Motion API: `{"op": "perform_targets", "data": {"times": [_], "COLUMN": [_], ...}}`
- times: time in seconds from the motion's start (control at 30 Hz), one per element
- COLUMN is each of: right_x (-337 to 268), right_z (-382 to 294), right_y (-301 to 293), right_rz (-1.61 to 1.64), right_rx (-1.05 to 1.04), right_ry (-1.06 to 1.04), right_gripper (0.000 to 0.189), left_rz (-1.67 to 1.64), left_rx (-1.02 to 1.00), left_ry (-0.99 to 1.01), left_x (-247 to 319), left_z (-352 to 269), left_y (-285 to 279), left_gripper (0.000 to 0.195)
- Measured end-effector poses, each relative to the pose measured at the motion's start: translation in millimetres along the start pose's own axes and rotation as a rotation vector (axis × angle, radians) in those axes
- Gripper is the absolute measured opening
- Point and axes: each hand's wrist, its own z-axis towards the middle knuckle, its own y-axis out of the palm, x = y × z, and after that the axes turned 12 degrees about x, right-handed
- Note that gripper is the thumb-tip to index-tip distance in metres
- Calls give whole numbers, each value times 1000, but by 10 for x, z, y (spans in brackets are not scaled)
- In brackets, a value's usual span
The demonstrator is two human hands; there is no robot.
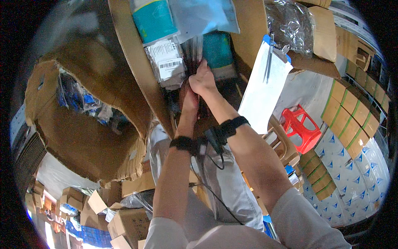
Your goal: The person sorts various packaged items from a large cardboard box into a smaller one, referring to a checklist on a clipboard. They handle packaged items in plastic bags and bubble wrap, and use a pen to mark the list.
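Both my hands reach down into an open cardboard box (132, 53), wrists close together. My right hand (203, 77) has its fingers curled at the lower end of a clear plastic packet (196, 48); its hold on the packet is unclear. Just beside it, my left hand (188, 95) is in shadow, its fingers largely hidden. Left of my hands is a plastic-wrapped packet with a white barcode label (170, 67). Teal packs (154, 23) sit on both sides, and a frosted plastic bag (203, 17) lies across the top.
A clipboard with white paper (261, 84) and a pen (269, 59) leans at the box's right side. Left stands a torn-edged carton (77, 146) holding bagged blue items (88, 99). A red plastic stool (301, 129) and strapped cartons (349, 118) are at right. A cable (217, 199) hangs below my wrists.
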Motion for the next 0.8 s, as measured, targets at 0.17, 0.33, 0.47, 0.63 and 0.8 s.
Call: {"op": "perform_targets", "data": {"times": [0.17, 0.33, 0.47, 0.63, 0.8], "right_x": [255, -15, 69, 341, 300], "right_z": [97, 123, 205, 42, -72], "right_y": [-203, 9, 130, -6, 221], "right_rz": [-47, 10, 17, 54, -12], "right_rx": [-95, -119, -69, -1, 37], "right_ry": [95, 112, 58, 66, -20], "right_gripper": [89, 91, 90, 92, 81], "left_rz": [9, -105, -119, -453, -580], "left_rx": [-54, -29, -48, -148, -103], "left_ry": [-449, -340, -331, -419, -440], "left_x": [171, -529, -941, -584, -873], "left_z": [-494, -35, 138, -415, -70], "left_y": [282, -17, -125, 326, 132], "left_gripper": [48, 52, 53, 50, 48]}}
